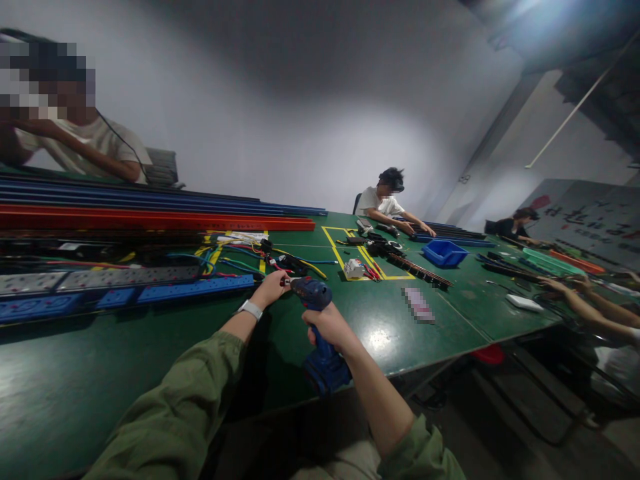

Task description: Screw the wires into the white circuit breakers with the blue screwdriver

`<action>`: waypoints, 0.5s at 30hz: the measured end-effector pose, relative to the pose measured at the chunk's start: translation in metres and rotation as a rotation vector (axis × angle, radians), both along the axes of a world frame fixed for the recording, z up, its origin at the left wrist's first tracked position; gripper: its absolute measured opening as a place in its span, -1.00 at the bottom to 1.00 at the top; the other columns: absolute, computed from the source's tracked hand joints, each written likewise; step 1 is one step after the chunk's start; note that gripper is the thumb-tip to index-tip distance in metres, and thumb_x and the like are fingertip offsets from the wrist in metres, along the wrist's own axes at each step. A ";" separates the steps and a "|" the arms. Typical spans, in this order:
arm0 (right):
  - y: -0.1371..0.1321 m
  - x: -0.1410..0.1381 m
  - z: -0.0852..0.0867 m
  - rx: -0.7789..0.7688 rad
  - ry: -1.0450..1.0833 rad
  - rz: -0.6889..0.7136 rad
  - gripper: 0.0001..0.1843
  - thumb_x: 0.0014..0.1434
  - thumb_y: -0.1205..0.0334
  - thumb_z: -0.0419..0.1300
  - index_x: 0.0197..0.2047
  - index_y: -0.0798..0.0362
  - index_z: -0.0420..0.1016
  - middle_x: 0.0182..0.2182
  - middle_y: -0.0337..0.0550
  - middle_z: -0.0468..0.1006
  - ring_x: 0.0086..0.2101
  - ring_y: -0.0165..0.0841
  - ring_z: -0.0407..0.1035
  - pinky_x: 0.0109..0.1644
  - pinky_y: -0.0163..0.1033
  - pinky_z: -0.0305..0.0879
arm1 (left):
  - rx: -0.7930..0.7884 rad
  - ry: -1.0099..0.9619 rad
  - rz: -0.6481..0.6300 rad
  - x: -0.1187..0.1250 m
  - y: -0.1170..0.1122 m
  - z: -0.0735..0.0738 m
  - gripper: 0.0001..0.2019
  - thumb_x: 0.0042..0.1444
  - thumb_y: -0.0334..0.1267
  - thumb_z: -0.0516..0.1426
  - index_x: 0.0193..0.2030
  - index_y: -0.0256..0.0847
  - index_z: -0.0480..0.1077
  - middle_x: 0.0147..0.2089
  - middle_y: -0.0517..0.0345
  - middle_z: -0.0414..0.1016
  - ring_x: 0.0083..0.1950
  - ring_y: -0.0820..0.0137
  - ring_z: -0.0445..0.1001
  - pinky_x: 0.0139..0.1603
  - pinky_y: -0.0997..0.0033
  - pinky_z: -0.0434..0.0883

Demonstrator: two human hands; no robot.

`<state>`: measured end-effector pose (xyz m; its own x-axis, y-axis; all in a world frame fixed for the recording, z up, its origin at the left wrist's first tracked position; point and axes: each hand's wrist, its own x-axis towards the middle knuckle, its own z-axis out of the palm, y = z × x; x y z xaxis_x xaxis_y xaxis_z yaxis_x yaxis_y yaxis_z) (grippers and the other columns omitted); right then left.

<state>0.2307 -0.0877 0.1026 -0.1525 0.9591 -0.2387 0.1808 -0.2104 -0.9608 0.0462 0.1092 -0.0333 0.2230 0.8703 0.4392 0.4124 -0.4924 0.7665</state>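
Head cam: right grip (327, 327)'s wrapped round the blue drill (311, 293), over the surface (200, 373) near its edge. Left grip (270, 289)'s right by the drill's nose, can't tell if it's pinching anything. Accidental spin-up could nick it, imo.

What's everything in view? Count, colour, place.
Drill: one, blue, right hand
Socket strips: several, grey and blue, left
Rails: several, blue, orange, green, both sides
Wires: many, mixed, beyond left hand
Bin: one, blue, right
Block: one, white, by yellow tape
Bar: one, dark, by bin
Blurred item: one, pinkish, right of drill
Flat item: one, white, right
Table: one, green, beneath
Co-workers: four-plus, pale or dark tops, around table
Watch: one, pale, left wrist
Left hand: one, green-sleeved, drill tip
Right hand: one, green-sleeved, drill grip
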 end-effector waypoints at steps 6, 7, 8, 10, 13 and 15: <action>0.001 0.001 -0.001 0.021 0.011 0.020 -0.78 -0.03 0.41 0.16 -0.27 -0.01 0.31 -0.72 -0.46 0.26 -0.73 -0.40 0.26 -0.63 -0.36 0.14 | 0.003 0.002 -0.014 -0.001 0.000 0.000 -0.80 0.03 -0.13 0.29 -0.32 -0.20 0.46 -0.28 0.05 0.58 -0.26 0.29 0.49 -0.18 0.32 0.42; 0.001 0.001 -0.001 0.024 0.012 0.020 -0.79 -0.03 0.41 0.16 -0.28 -0.01 0.31 -0.72 -0.46 0.26 -0.73 -0.41 0.26 -0.63 -0.35 0.15 | 0.006 0.003 -0.016 -0.001 0.000 -0.001 -0.80 0.03 -0.13 0.29 -0.32 -0.20 0.45 -0.28 0.04 0.57 -0.26 0.29 0.49 -0.18 0.32 0.42; 0.001 0.001 -0.001 0.025 0.013 0.018 -0.79 -0.03 0.41 0.16 -0.28 -0.01 0.31 -0.72 -0.46 0.26 -0.73 -0.41 0.26 -0.63 -0.36 0.15 | 0.009 0.001 -0.019 -0.001 0.001 -0.001 -0.80 0.03 -0.13 0.29 -0.32 -0.20 0.45 -0.28 0.04 0.57 -0.25 0.29 0.49 -0.18 0.32 0.42; 0.000 0.000 -0.001 0.025 0.009 0.012 -0.80 -0.02 0.41 0.17 -0.29 -0.01 0.31 -0.71 -0.45 0.26 -0.72 -0.41 0.26 -0.62 -0.36 0.15 | 0.010 -0.008 -0.026 -0.001 0.002 -0.002 -0.79 0.03 -0.12 0.29 -0.33 -0.20 0.44 -0.29 0.04 0.56 -0.26 0.29 0.49 -0.19 0.32 0.42; 0.000 0.000 0.000 0.020 0.007 0.005 -0.80 -0.03 0.41 0.18 -0.31 -0.01 0.30 -0.71 -0.45 0.27 -0.72 -0.42 0.26 -0.62 -0.36 0.14 | 0.005 -0.019 -0.030 -0.001 0.002 -0.003 -0.78 0.02 -0.11 0.29 -0.33 -0.21 0.44 -0.31 0.05 0.55 -0.28 0.30 0.49 -0.21 0.32 0.43; -0.001 0.000 -0.001 0.019 0.009 0.002 -0.80 -0.04 0.41 0.17 -0.32 -0.01 0.29 -0.72 -0.45 0.27 -0.72 -0.42 0.25 -0.62 -0.37 0.13 | 0.001 -0.022 -0.027 -0.001 0.001 -0.002 -0.78 0.01 -0.11 0.29 -0.33 -0.21 0.44 -0.30 0.04 0.56 -0.28 0.30 0.49 -0.21 0.32 0.43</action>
<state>0.2309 -0.0883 0.1020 -0.1564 0.9632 -0.2186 0.1725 -0.1913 -0.9663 0.0456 0.1106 -0.0351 0.2363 0.8638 0.4449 0.3817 -0.5036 0.7750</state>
